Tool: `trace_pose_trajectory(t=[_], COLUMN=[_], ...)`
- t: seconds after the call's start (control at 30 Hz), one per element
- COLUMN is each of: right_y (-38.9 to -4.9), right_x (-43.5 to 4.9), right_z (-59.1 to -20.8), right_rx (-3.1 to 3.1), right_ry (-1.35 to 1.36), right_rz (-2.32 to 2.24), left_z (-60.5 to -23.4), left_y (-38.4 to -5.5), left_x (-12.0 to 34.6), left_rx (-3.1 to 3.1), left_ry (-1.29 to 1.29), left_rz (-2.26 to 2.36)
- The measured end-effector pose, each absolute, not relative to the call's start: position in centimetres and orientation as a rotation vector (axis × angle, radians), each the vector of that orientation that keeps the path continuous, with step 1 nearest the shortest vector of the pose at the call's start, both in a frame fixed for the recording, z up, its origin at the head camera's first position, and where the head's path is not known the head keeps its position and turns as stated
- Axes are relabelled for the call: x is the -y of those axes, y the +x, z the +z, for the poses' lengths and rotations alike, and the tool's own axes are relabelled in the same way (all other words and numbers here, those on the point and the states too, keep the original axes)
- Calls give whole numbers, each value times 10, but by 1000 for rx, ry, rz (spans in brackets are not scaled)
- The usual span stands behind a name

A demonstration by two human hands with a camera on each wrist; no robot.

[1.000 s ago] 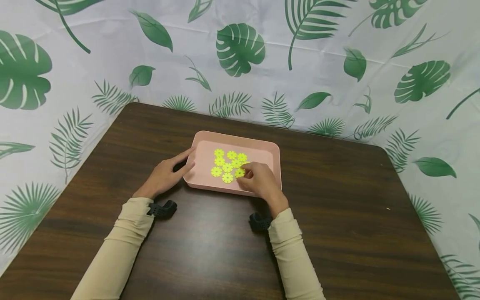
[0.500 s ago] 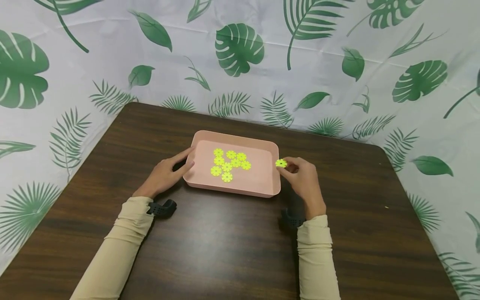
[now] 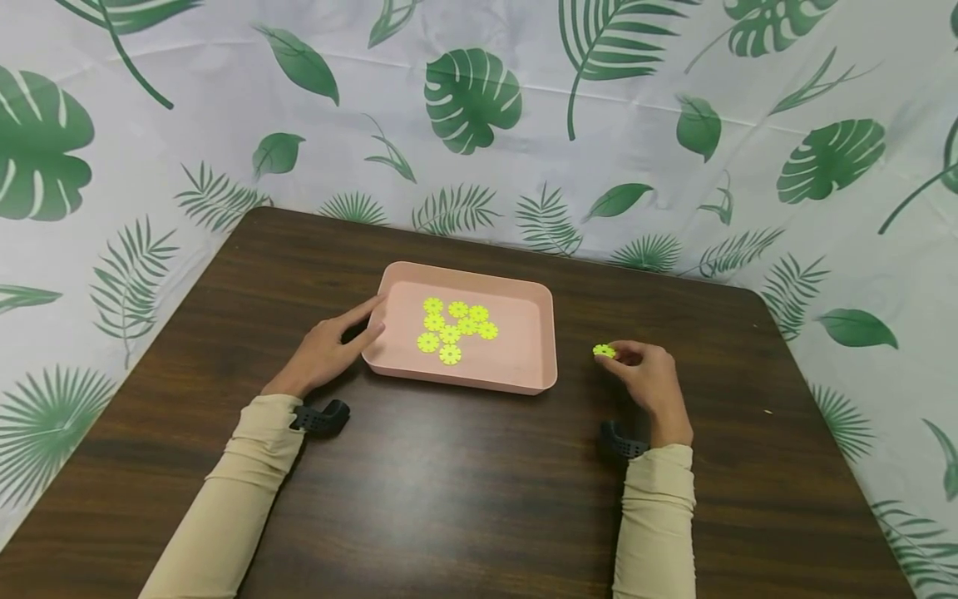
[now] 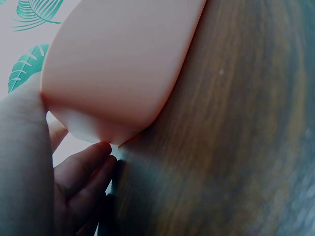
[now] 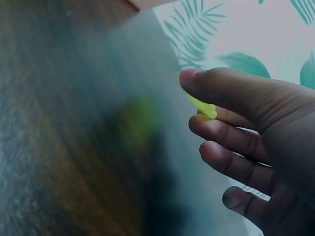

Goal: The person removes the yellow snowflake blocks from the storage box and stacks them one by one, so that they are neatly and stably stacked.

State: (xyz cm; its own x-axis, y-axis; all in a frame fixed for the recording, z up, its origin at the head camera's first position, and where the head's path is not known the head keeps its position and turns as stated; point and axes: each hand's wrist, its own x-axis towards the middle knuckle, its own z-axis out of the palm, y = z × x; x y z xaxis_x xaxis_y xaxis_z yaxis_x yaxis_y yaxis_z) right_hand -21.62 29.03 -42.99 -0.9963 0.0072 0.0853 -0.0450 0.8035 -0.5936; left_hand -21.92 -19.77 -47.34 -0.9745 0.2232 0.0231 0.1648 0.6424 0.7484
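Note:
A shallow pink tray (image 3: 524,388) lies on the table with several yellow-green notched plastic discs (image 3: 450,354) grouped inside it. My left hand (image 3: 323,351) holds the tray's left end; the left wrist view shows fingertips (image 4: 101,148) against the outer wall and the thumb up at the rim. Right of the tray, my right hand (image 3: 649,376) pinches a single notched disc (image 3: 604,351) between thumb and fingers. In the right wrist view that disc (image 5: 204,107) appears edge-on, partly covered by the thumb, over the table.
The dark wood table (image 3: 419,499) runs back to a white cloth (image 3: 389,75) printed with green leaves. A tiny pale speck (image 3: 768,412) lies on the table at the right. Each wrist wears a black strap mount (image 3: 322,418).
My right hand has taken a disc from the tray's right side, carried it out over the right rim, and moved further right and nearer. The left hand stays at the tray.

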Motion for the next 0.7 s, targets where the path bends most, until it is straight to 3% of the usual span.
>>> trace_pose_trajectory(t=[0.7], right_y=[-216], right_x=[-301], right_z=[-437], right_rx=[3039], right_ry=[-38], right_rz=[1027], left_z=[-471], left_y=[-219], left_x=[196], left_rx=[-2781], left_ry=[314], left_rz=[1237])
